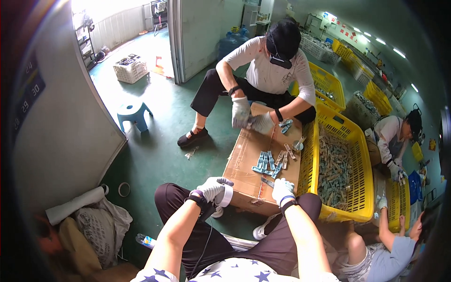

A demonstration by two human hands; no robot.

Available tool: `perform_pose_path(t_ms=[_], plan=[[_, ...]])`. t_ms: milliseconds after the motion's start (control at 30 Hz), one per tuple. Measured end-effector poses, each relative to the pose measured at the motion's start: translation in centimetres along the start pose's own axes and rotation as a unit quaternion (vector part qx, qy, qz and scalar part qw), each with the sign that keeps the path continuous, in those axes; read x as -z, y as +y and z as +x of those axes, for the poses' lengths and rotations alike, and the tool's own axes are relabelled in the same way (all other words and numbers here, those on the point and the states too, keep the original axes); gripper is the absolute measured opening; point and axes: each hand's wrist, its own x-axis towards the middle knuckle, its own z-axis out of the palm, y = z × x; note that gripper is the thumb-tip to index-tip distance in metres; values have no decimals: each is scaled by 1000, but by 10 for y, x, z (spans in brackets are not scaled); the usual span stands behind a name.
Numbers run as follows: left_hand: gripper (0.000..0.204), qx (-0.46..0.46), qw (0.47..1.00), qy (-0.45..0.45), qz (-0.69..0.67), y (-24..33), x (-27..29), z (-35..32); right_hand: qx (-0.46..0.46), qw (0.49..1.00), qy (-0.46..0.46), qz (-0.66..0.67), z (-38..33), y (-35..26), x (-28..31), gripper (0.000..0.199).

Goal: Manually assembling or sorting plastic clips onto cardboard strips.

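Note:
My left hand (212, 189), in a white glove, is closed around a white roll of tape (226, 195) at the near left corner of a cardboard box (246, 157). At the box's near right, my gloved right hand (283, 191) grips a knife (267, 182), its blade pointing left over the cardboard. Just beyond the blade lie several blue clothespin-like plastic pieces (265, 160) and some pinkish ones (283, 157). Across the box, a co-worker's two gloved hands (253, 120) come together over its far edge; what they hold is hidden.
A yellow crate (359, 171) full of similar pieces (334, 164) stands against the box's right side. More yellow crates (326, 84) are behind it. A blue stool (134, 115) stands at left, with white sacks (104, 225) nearer me. Other people sit at right.

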Motion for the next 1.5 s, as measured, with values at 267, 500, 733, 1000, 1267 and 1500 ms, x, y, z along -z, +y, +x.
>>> perform_pose_path(t_ms=[267,500,733,1000,1267,1500], plan=[[10,-95,985,-7,-141,-90,23,50,30,998,24,-43,5,-4,-18,17],[14,-48,997,12,-66,-72,-7,20,13,998,40,-44,11,3,-33,20],[12,-10,994,23,-109,-78,5,1,42,999,-1,10,22,1,-20,22],[7,-13,995,13,-99,-88,6,10,45,987,-51,147,0,-18,20,27],[6,-43,996,11,-79,-95,10,10,254,940,-17,227,-25,-79,33,26],[9,-30,992,31,-120,-94,6,17,306,942,-24,136,-19,-113,22,23]])
